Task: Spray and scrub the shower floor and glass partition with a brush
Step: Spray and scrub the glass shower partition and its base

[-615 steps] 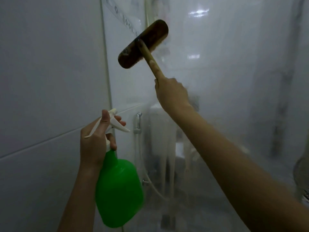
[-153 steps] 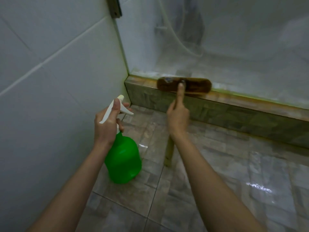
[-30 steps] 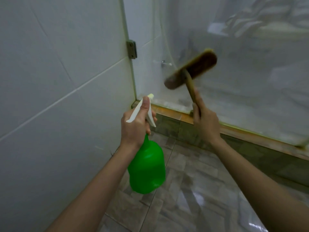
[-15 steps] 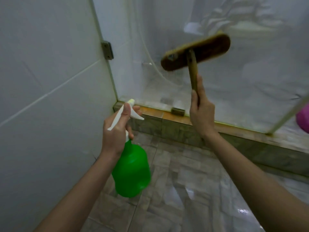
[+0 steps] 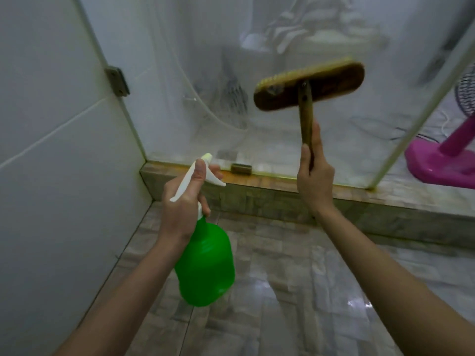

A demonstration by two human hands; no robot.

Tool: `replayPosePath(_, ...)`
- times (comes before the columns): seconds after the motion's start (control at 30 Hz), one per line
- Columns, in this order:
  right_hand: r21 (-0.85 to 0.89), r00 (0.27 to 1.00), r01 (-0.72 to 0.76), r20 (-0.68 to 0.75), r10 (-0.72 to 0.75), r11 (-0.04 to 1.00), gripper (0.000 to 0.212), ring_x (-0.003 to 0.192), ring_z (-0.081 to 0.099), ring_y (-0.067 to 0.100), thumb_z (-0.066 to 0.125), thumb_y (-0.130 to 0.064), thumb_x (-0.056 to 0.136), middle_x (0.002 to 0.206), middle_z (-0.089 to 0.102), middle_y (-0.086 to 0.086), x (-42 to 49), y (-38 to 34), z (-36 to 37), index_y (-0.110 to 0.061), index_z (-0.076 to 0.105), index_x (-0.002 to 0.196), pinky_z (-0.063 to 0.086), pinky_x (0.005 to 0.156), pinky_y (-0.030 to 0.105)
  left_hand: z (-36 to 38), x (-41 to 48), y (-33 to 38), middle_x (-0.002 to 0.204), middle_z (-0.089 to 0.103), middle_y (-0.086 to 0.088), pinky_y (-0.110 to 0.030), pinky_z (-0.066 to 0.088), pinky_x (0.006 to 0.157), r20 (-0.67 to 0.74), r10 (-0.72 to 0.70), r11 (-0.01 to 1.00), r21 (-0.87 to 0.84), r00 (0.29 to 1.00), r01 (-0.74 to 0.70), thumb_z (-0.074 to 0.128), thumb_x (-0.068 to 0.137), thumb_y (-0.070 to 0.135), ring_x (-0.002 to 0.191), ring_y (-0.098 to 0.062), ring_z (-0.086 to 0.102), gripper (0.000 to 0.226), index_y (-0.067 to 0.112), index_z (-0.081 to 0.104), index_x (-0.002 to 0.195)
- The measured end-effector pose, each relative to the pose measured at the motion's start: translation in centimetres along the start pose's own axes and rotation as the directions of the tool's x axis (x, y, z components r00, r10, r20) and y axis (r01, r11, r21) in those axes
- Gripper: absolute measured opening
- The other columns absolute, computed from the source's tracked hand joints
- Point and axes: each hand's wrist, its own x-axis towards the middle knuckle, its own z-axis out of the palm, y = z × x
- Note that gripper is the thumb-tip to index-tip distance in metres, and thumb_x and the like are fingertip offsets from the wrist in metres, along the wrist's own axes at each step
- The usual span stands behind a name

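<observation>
My right hand (image 5: pixel 314 178) grips the wooden handle of a brown scrub brush (image 5: pixel 309 86), head up, bristles against the soapy glass partition (image 5: pixel 257 73). My left hand (image 5: pixel 183 204) holds a green spray bottle (image 5: pixel 205 265) by its white trigger head, thumb on top, nozzle pointing toward the glass. The bottle hangs above the wet stone-tiled shower floor (image 5: pixel 282 291).
A white tiled wall (image 5: pixel 51 150) closes the left side, with a metal hinge (image 5: pixel 117 80) on the glass edge. A raised stone curb (image 5: pixel 270 199) runs under the partition. Beyond the glass edge at right stands a pink fan base (image 5: pixel 442 160).
The brush has shifted right along the glass, its head tilting more level. The view has turned right, showing more of the pink fan. My left hand keeps the bottle in the same pose.
</observation>
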Motion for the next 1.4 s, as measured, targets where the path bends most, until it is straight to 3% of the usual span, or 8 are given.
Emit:
replayPosePath(0.17,-0.041,0.974,-0.148,0.167,0.153,0.988,0.054,0.042,0.044,0.021,0.033,-0.033,0.101,0.055,0.049,0.008,-8.4,5.9,-1.4,-0.044,0.014,0.15,0.042,0.04,0.044,0.9,0.3,-0.5,0.083,0.074,-0.004,-0.022,0.042,0.043,0.017,0.018,0.999,-0.033,1.0,-0.017,0.044,0.101,0.047,0.04,-0.01,0.045,0.038,0.051,0.077,0.083)
replayPosePath(0.3,0.054,0.994,-0.09,-0.064,0.094,0.994,0.05,0.046,0.041,0.011,0.035,-0.025,0.105,0.061,0.047,0.012,-2.4,2.8,-2.0,-0.032,0.019,0.151,0.037,0.043,0.026,1.5,0.3,-1.0,0.087,0.074,-0.015,-0.026,0.042,0.046,0.05,0.025,1.0,-0.006,0.998,-0.024,0.044,0.1,0.05,0.04,-0.012,0.045,0.038,0.045,0.078,0.082)
replayPosePath(0.43,0.033,0.961,-0.036,-0.273,0.044,0.999,0.05,0.046,0.042,0.025,0.031,-0.03,0.105,0.063,0.047,0.019,3.5,1.5,-4.1,-0.025,0.017,0.153,0.037,0.044,0.034,2.3,0.2,-0.9,0.092,0.078,0.006,-0.021,0.042,0.043,0.047,0.015,1.0,-0.017,0.999,-0.015,0.045,0.103,0.043,0.039,-0.011,0.045,0.035,0.032,0.075,0.089)
replayPosePath(0.63,0.002,0.96,-0.279,-0.031,0.279,0.96,0.051,0.04,0.04,0.009,0.034,-0.024,0.104,0.055,0.043,0.007,-9.6,7.8,-3.2,-0.036,0.017,0.151,0.036,0.041,0.024,3.3,0.4,-0.3,0.099,0.078,0.009,-0.025,0.044,0.044,0.054,0.033,0.999,-0.034,0.998,-0.031,0.043,0.098,0.047,0.039,-0.009,0.045,0.04,0.022,0.074,0.098)
replayPosePath(0.9,-0.001,0.953,-0.131,-0.277,0.125,0.991,0.05,0.048,0.039,0.016,0.031,-0.033,0.104,0.075,0.046,-0.012,1.0,6.0,-6.6,-0.027,0.019,0.152,0.034,0.044,0.024,4.3,0.0,-1.3,0.1,0.078,0.005,-0.025,0.043,0.043,0.063,0.014,1.0,-0.005,0.998,-0.014,0.043,0.101,0.048,0.039,-0.011,0.044,0.045,0.016,0.076,0.101)
replayPosePath(1.1,-0.102,0.977,-0.214,-0.003,0.215,0.971,0.049,0.041,0.039,0.013,0.03,-0.048,0.099,0.054,0.042,-0.001,-10.3,10.8,-5.8,-0.055,0.015,0.145,0.039,0.04,0.041,5.2,-0.4,-1.4,0.097,0.078,0.005,-0.024,0.044,0.045,0.077,0.015,0.999,-0.031,0.997,-0.012,0.044,0.102,0.048,0.04,-0.01,0.045,0.04,0.023,0.076,0.097)
replayPosePath(1.23,0.012,0.968,-0.182,-0.174,0.181,0.983,0.049,0.062,0.054,0.015,0.034,-0.027,0.105,0.096,0.061,-0.008,-2.9,7.5,-6.2,-0.026,0.021,0.153,0.043,0.052,0.026,5.5,-0.8,-1.4,0.078,0.076,0.009,-0.028,0.045,0.049,0.097,-0.005,1.0,-0.011,0.995,0.006,0.045,0.1,0.054,0.04,-0.01,0.045,0.043,0.026,0.077,0.093)
replayPosePath(1.4,0.033,0.932,-0.226,-0.284,0.226,0.974,0.05,0.054,0.048,0.026,0.033,-0.026,0.105,0.076,0.06,0.002,-2.0,8.8,-6.9,-0.025,0.02,0.153,0.04,0.049,0.035,4.9,-0.8,-1.6,0.092,0.067,-0.035,-0.035,0.044,0.053,0.115,0.01,1.0,-0.004,0.993,-0.009,0.043,0.093,0.062,0.043,-0.016,0.046,0.042,0.04,0.079,0.087)
